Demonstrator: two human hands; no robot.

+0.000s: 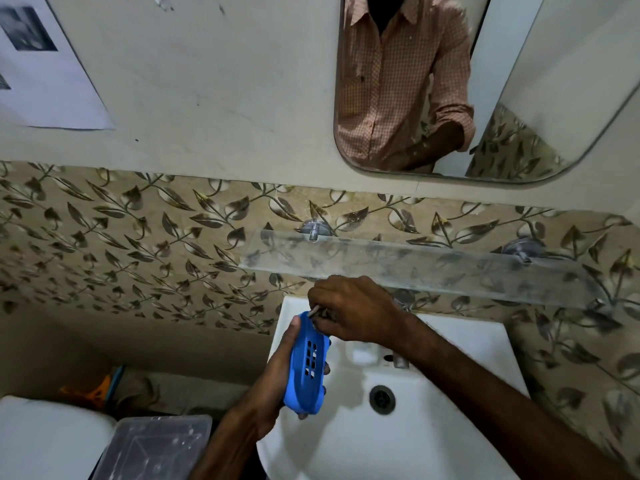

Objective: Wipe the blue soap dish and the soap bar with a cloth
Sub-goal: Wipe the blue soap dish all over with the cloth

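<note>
My left hand (277,375) grips the blue soap dish (306,365) on edge over the white sink (450,341), its slotted underside turned toward me. My right hand (353,310) is at the dish's top end, fingers curled down, pinching a small pale piece of cloth (314,310) against the rim. Most of the cloth is hidden under that hand. What looks like a pale soap bar (362,353) lies on the sink ledge, left of the tap.
A chrome tap (400,361) and the drain (382,399) sit in the sink. A dusty glass shelf (415,265) juts out just above my right hand. A clear plastic box (152,448) and a white lid (45,441) are at the lower left. A mirror (519,98) hangs above.
</note>
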